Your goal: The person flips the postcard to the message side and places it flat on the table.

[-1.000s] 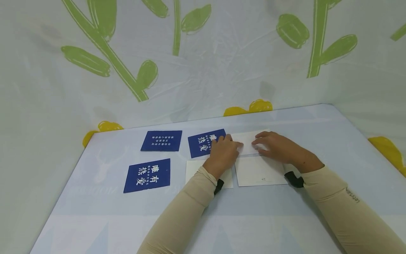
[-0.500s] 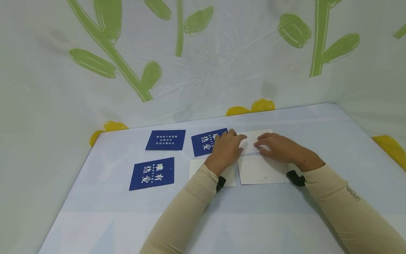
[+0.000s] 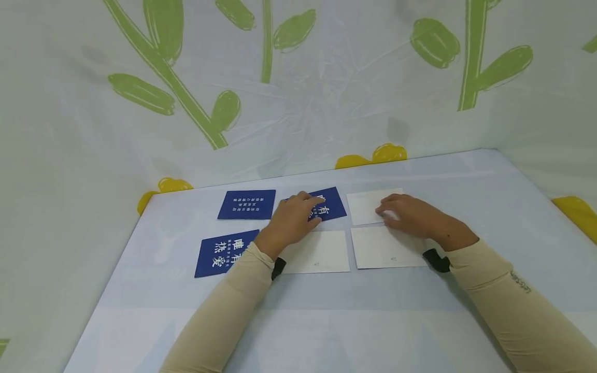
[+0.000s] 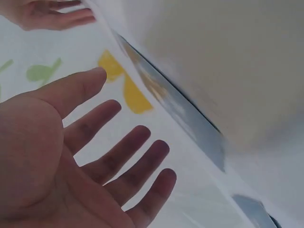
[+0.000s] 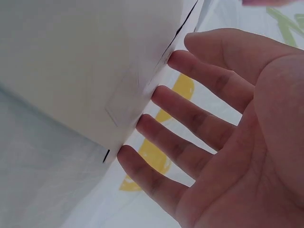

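Observation:
My left hand (image 3: 291, 220) hovers over the back middle blue card (image 3: 335, 201) with white characters, covering its left part. In the left wrist view the fingers (image 4: 111, 161) are spread and hold nothing. My right hand (image 3: 412, 215) rests its fingertips on the back right white card (image 3: 364, 207), hiding part of it. From the right wrist, the straight fingers (image 5: 175, 145) touch the card's pale surface (image 5: 95, 85). Two more white cards lie in front: one at the right (image 3: 380, 247), one in the middle (image 3: 322, 254).
Two other blue cards lie at the left, one at the back (image 3: 247, 204) and one nearer (image 3: 212, 256), partly behind the left wrist. All rest flat on a pale table (image 3: 326, 331). A white curtain (image 3: 326, 103) with green leaves hangs behind the far edge.
My left hand has moved left, off the back right white card, onto the back middle blue card, uncovering more of the front middle white card. My right hand has stayed nearly still.

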Demonstrator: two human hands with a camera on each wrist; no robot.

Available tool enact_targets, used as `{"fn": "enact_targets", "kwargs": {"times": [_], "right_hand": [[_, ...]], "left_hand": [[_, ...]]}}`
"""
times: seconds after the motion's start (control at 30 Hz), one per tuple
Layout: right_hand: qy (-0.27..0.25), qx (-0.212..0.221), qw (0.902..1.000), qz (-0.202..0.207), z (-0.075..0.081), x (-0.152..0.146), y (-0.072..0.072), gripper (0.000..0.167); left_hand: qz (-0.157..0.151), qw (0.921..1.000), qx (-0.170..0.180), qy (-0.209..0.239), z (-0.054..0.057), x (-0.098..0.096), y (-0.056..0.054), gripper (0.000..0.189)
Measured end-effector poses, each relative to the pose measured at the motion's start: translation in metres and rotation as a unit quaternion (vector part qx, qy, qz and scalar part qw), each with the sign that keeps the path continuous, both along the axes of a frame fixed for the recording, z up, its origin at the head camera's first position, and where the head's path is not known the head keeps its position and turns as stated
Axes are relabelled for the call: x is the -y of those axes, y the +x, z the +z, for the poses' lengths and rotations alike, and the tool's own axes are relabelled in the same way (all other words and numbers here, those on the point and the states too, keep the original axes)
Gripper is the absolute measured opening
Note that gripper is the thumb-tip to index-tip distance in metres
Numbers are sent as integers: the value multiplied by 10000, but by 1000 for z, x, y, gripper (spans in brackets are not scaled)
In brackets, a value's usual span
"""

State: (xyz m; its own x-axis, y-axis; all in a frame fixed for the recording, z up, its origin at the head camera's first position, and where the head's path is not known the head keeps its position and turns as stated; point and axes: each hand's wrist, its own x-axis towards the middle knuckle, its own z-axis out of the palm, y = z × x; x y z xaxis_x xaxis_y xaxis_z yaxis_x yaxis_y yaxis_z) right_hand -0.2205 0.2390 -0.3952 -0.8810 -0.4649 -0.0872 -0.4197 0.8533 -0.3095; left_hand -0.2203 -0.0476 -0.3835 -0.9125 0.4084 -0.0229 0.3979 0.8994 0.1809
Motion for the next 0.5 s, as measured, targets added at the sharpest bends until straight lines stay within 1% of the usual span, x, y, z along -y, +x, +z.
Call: {"fn": "enact_targets", "kwargs": {"times": [0.1, 0.23, 0.37, 0.5], "right_hand": [[-9, -5, 10000, -31, -1, 0, -1, 30], [-64, 46, 9999, -107, -2, 0, -2, 29], [-164, 103, 9997, -146, -1, 1, -1, 28], [-187, 98, 9997, -81, 0, 3, 0, 27]], "left_hand": [[88, 9998, 137, -66, -1, 17, -1, 54], [228, 9984, 515, -115, -5, 30, -2, 58], [387, 9957, 842, -91, -10, 35, -1, 58], [430, 9950, 894, -61, -13, 38, 0, 56]]}}
